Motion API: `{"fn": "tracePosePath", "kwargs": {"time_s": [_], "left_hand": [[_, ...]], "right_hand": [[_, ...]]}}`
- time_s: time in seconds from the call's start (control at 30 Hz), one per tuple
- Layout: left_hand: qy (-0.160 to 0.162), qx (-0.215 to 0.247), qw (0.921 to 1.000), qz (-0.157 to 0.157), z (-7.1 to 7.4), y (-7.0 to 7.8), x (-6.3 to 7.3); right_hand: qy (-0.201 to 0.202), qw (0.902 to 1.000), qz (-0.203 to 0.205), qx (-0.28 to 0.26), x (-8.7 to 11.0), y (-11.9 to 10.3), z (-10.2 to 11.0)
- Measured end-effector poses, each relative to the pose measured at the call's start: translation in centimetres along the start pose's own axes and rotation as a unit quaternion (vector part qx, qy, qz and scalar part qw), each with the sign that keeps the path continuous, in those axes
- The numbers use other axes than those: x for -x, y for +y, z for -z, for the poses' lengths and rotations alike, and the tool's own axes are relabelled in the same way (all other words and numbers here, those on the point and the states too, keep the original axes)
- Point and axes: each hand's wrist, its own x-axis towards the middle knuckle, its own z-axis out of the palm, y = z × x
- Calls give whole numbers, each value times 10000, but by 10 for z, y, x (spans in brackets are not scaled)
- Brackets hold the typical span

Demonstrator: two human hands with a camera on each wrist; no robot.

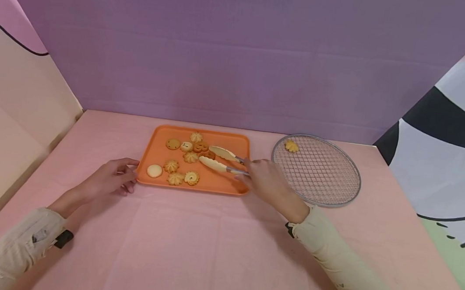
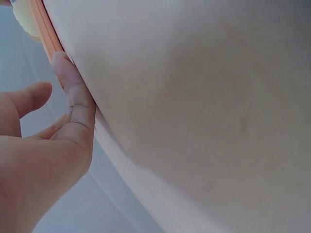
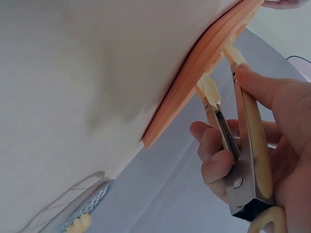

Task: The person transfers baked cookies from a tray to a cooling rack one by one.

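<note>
My right hand grips a pair of metal tongs with cream scalloped tips. Those tips are spread apart over the orange tray, beside brown pretzel-shaped cookies. At the tray's left edge, my left hand touches the rim with its fingertips, thumb held apart in the left wrist view. Near that hand lies a pale round cookie. Several flower-shaped cookies, a ring-like swirl cookie and a round tan cookie also lie on the tray.
Right of the tray lies a round wire rack with a grey rim. One yellow flower-shaped cookie sits at its upper left. Behind the pink tabletop rises a purple backdrop, with printed panels at both sides.
</note>
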Motion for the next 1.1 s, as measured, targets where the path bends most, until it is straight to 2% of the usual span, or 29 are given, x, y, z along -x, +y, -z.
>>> {"fn": "tracePosePath", "kwargs": {"time_s": [0.47,0.63,0.87,1.1], "left_hand": [[-48,100,9999,77,1,-1,1],[-54,107,9999,12,0,1,1],[-7,24,10000,38,1,1,-1],[-28,-75,9999,98,0,1,1]], "right_hand": [[115,9997,-47,221,3,4,2],[189,9994,6,290,4,4,4],[318,9969,162,697,7,-3,10],[210,9979,180,590,7,-3,10]]}}
